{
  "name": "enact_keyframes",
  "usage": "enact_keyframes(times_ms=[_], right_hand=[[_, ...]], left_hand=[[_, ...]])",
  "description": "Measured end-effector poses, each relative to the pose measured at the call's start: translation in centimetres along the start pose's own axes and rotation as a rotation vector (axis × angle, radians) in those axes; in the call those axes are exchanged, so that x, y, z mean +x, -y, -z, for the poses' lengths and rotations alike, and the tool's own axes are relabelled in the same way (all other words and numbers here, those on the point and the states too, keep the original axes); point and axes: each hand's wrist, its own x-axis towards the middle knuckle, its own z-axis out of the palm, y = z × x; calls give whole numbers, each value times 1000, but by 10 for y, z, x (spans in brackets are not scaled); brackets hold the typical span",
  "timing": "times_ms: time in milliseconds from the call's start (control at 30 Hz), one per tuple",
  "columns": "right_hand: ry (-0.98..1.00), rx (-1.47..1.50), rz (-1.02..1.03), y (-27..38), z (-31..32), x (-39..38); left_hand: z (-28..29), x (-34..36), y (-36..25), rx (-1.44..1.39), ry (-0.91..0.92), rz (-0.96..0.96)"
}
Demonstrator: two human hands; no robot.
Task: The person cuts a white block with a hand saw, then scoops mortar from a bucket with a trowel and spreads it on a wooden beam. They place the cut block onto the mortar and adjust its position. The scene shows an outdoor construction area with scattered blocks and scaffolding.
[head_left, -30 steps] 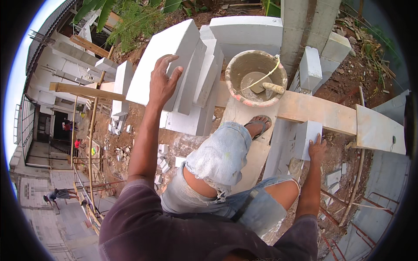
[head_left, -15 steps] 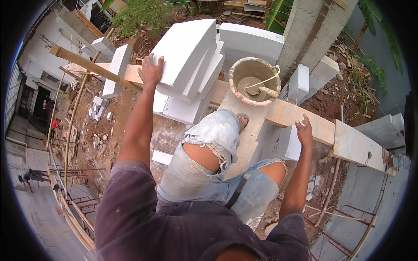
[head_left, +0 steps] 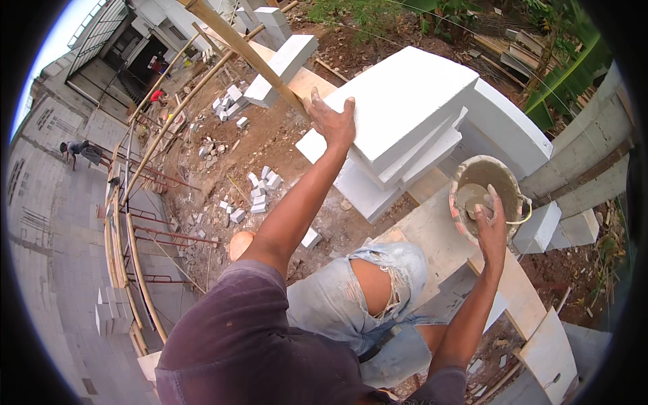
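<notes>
My left hand rests against the near left edge of the top white block in a stack, thumb and fingers spread. Several more blocks of the same kind lie unevenly beneath it. Over the near side of a round mortar bucket is my right hand, its fingers apart and slightly bent, holding nothing that I can see. Wet grey mortar shows inside the bucket. The tool handle seen in the bucket before is hidden now, and I cannot tell whether the right hand touches it.
Wooden planks run past my knees to the lower right. A bamboo pole slants beyond my left hand. A concrete column stands at the right. Broken block pieces litter the soil below. A distant person bends over at far left.
The view has swung left. My right hand has moved from beside the plank to in front of the bucket. My left hand stays at the top block's edge.
</notes>
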Motion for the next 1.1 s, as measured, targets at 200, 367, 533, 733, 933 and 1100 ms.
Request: enact_keyframes(times_ms=[200,367,533,733,933,1100], right_hand=[[5,108,99,27,-29,114],[-155,142,110,49,-46,209],[-158,162,80,87,-62,254],[-252,-138,325,24,-79,313],[-265,61,152,59,-90,296],[-207,224,58,39,-78,321]], left_hand=[[-14,-11,5,-32,31,-50],[-17,-10,-1,-80,6,-19],[-2,-10,4,-159,-7,70],[-14,-6,-5,-343,16,225],[-20,-3,4,-388,9,226],[-10,13,77,-278,130,251]])
